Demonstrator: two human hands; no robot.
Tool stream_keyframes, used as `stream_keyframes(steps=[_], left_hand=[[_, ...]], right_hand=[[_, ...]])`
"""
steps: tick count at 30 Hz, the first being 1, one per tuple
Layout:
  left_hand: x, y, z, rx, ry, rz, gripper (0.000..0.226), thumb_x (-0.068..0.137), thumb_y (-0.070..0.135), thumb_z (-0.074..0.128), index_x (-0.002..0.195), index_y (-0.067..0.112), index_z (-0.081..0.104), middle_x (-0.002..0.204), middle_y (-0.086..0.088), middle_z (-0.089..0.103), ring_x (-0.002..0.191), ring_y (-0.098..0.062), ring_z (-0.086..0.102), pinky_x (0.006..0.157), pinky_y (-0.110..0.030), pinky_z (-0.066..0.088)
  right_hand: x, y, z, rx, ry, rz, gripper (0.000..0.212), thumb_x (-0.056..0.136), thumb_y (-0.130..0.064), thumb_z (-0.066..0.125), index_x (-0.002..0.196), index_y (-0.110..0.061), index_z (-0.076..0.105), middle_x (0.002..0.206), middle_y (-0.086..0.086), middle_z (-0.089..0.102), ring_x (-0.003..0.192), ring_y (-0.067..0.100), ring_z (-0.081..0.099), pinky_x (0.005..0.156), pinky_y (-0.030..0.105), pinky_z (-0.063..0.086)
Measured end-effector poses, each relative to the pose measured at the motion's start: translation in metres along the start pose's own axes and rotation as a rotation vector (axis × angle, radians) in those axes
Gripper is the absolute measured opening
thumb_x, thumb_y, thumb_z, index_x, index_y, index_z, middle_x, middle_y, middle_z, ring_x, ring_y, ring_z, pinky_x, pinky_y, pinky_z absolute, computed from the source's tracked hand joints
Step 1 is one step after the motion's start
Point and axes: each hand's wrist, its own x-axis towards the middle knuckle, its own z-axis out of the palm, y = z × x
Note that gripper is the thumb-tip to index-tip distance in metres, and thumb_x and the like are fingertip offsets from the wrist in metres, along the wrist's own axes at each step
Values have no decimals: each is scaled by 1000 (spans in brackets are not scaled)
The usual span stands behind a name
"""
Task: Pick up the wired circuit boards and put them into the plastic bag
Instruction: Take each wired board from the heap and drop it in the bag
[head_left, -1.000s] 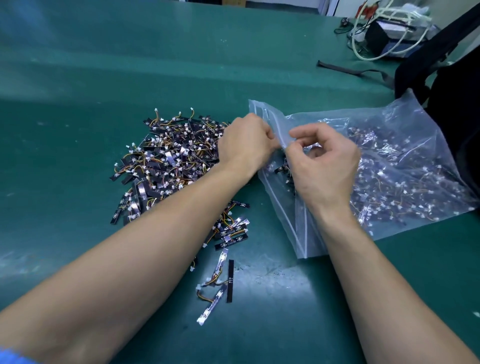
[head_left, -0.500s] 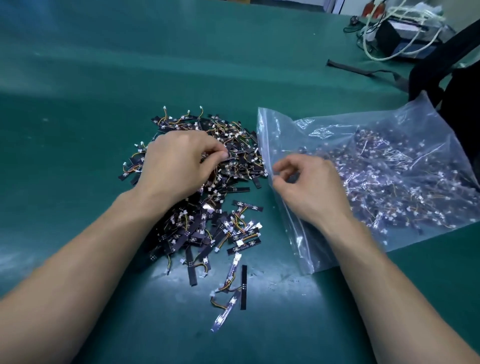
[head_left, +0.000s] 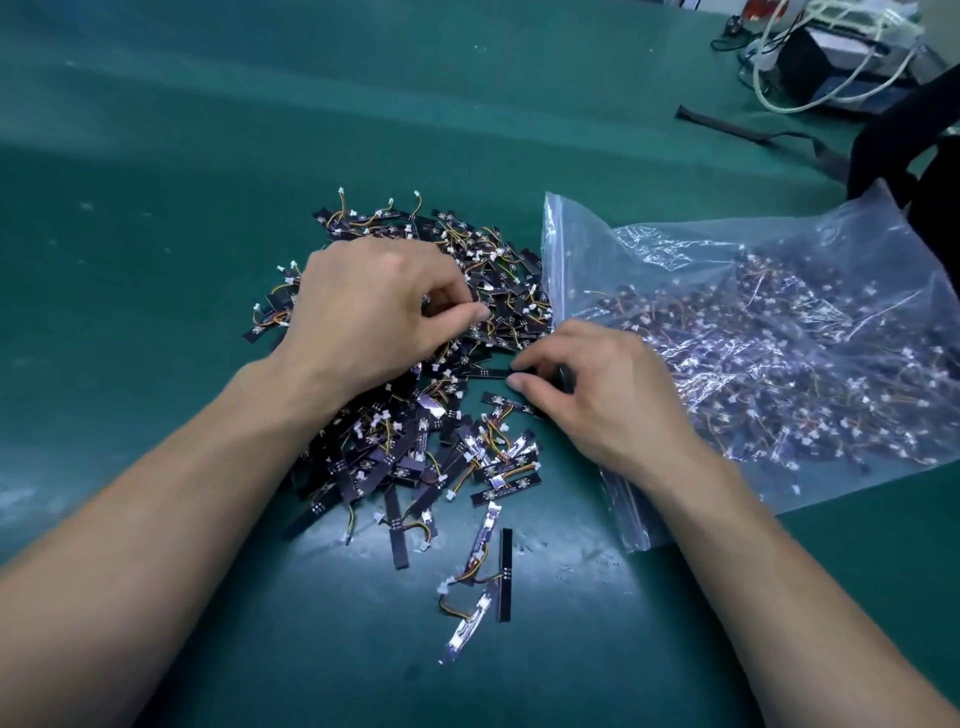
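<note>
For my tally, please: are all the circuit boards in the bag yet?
No, many circuit boards lie piled on the table beside the bag.

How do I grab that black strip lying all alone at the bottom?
Come straight down from above and pinch the strip across its two long edges, near its far end. It lies flat and thin on the table, and orange wires reach its left side about midway.

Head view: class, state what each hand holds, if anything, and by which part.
Right hand pinches a black circuit board by one end. Left hand curls into the pile; its hold cannot be told.
</note>
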Motion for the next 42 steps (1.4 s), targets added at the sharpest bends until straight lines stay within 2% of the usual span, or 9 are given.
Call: stream_keyframes(steps=[8, 14, 16, 19, 27, 30, 37, 40, 42], left_hand=[[-1, 0, 2, -41, -34, 28, 26, 93, 50, 67, 85, 28, 77, 81, 11, 71, 76, -14, 67, 58, -38, 52], [-2, 4, 0, -62, -18, 41, 22, 94, 46, 65, 88, 29, 78, 84, 12, 71, 71, -9, 61, 57, -34, 51], [-3, 5, 0, -76, -42, 71, 24, 95, 46, 64, 90, 28, 78, 85, 12, 72, 72, -8, 60, 59, -34, 51], [-3, 5, 1, -83, -93, 112, 29, 96, 48, 60, 93, 25, 78, 88, 11, 72, 85, -18, 65, 65, -40, 54], [-3, 0, 3, -122, -155, 166, 26, 95, 47, 61, 97, 27, 77, 90, 11, 70, 84, -19, 59, 66, -43, 54], [-3, 1, 4, -142, -142, 165, 25, 95, 46, 62, 98, 26, 77, 90, 11, 71, 83, -20, 59, 67, -43, 53], [-4, 4, 3, -227, -91, 189, 14, 91, 25, 69, 87, 14, 76, 82, 4, 71, 75, -20, 59, 69, -42, 52], [-3, 5, 3, -223, -76, 195, 12, 91, 22, 69, 85, 13, 75, 79, 3, 69, 72, -20, 56, 67, -41, 51], [-3, 6, 3, -218, -77, 210, 12, 92, 22, 69, 85, 13, 74, 79, 4, 69, 72, -20, 55, 66, -42, 51]], right_hand=[[0, 2, 3, 20, 28, -39, 12, 94, -33, 71, 94, -23, 77, 86, -9, 65, 80, 16, 60, 70, 41, 53], [1, 5, 1, 81, 123, -41, 10, 96, -26, 69, 91, -17, 73, 83, -11, 57, 73, 12, 50, 70, 42, 51], [2, 7, -1, 105, 151, -33, 10, 96, -23, 68, 90, -16, 71, 85, -7, 61, 71, 11, 49, 70, 40, 50], [2, 7, -4, 145, 195, -21, 9, 96, -20, 68, 89, -15, 71, 83, -6, 60, 69, 10, 48, 69, 35, 46], [3, 7, -6, 228, 305, 40, 13, 93, -20, 65, 83, -15, 70, 76, -6, 60, 62, 1, 48, 65, 21, 37], [3, 6, -6, 252, 310, 37, 13, 93, -22, 64, 83, -16, 69, 75, -13, 57, 61, 1, 48, 64, 16, 36], [2, 3, -7, 345, 294, -12, 9, 92, -21, 68, 84, -17, 70, 79, -11, 59, 60, 11, 50, 62, 19, 37], [1, -1, -7, 384, 258, -33, 9, 88, -27, 73, 94, -20, 73, 84, -12, 60, 56, 17, 50, 57, 18, 39], [1, -1, -6, 352, 256, -68, 10, 88, -23, 75, 96, -18, 75, 84, -11, 61, 56, 17, 51, 57, 19, 40]])
